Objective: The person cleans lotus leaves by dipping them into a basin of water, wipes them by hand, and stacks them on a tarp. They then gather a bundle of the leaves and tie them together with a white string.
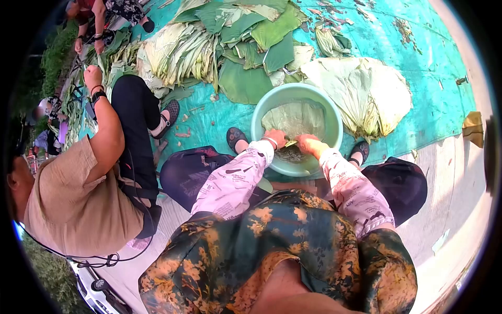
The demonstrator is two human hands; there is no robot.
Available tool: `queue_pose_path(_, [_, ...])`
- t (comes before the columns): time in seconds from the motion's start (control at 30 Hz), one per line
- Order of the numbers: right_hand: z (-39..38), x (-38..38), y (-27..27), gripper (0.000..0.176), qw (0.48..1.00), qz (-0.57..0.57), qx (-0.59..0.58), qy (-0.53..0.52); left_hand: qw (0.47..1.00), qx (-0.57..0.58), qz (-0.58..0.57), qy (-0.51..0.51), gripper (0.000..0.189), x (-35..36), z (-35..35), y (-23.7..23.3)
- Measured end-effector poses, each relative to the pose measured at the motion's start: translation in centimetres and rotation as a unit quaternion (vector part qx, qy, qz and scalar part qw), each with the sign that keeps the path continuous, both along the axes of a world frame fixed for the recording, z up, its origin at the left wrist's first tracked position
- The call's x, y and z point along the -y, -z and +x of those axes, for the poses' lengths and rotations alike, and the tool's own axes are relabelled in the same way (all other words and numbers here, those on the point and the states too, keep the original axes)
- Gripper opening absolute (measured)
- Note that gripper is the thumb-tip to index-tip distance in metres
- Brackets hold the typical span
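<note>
A pale green plastic basin [258, 118] stands between my feet with a large, flat, pale leaf [295, 116] inside it. My left hand [275, 137] is closed at the near edge of this leaf, by its yellowish stem end. Close on the other side, my right hand [309, 145] has its fingers bent round the same stem end, partly hidden from above. Below the hands, small dark bits lie in the bottom of the basin. Pink printed sleeve covers reach up both my forearms.
A fan of pale leaves [366, 91] lies right of the basin. Green leaves [243, 81] and a pale bundle [180, 55] lie beyond on a turquoise tarp [434, 99]. A person in a brown shirt [83, 201] sits close on my left; other people are farther off.
</note>
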State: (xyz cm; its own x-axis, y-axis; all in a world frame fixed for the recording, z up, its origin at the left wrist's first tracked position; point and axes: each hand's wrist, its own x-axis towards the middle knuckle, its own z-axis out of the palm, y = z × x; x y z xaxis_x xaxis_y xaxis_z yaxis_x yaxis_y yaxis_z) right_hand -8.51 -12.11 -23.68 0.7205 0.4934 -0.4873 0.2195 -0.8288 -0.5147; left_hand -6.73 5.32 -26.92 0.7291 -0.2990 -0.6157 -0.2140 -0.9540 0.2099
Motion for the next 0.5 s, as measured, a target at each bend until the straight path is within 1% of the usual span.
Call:
queue_pose_path(0.03, [0.6,0.2,0.1,0.028,0.999,0.027,0.026,0.004,0.998,0.008,-0.050,-0.026,0.036,-0.5,1.1,0.3])
queue_pose_path(0.07, [2.6,0.6,2.0,0.029,0.998,0.047,0.031,-0.009,0.994,0.010,-0.100,-0.052,0.035,-1.1,2.6,0.8])
queue_pose_path(0.1, [4.4,0.9,2.8,0.030,0.997,0.067,0.041,-0.022,0.985,0.018,-0.150,-0.078,0.035,-1.6,3.9,0.6])
queue_pose_path(0.17, [6.2,1.7,-1.1,0.031,0.984,0.162,0.050,0.045,0.942,-0.001,-0.299,-0.153,0.035,-2.1,5.8,-4.4])
queue_pose_path(0.23, [8.2,2.4,-3.8,0.031,0.959,0.250,-0.061,0.114,0.876,0.016,-0.407,-0.259,0.033,-2.3,7.4,-5.7])
queue_pose_path(0.27, [9.3,2.7,-2.6,0.030,0.908,0.370,-0.120,0.155,0.833,0.023,-0.457,-0.310,0.032,-2.3,7.9,-6.2])
queue_pose_path(0.3, [9.5,3.1,-5.5,0.030,0.932,0.306,-0.123,0.153,0.815,0.014,-0.483,-0.319,0.031,-2.1,8.1,-7.2])
queue_pose_path(0.37, [9.3,3.0,-6.8,0.026,0.900,0.381,-0.091,0.192,0.778,-0.007,-0.528,-0.340,0.029,-1.7,8.4,-9.1])
queue_pose_path(0.4, [9.4,3.1,-6.3,0.025,0.902,0.369,-0.087,0.207,0.768,-0.002,-0.538,-0.348,0.022,-1.8,8.8,-8.1])
queue_pose_path(0.47, [9.5,3.2,-3.9,0.023,0.904,0.347,-0.081,0.238,0.784,0.021,-0.528,-0.327,0.022,-2.0,9.0,-4.8])
queue_pose_path(0.5, [9.3,3.3,-2.1,0.022,0.920,0.303,-0.044,0.243,0.792,0.032,-0.522,-0.316,0.023,-2.2,8.9,-3.2])
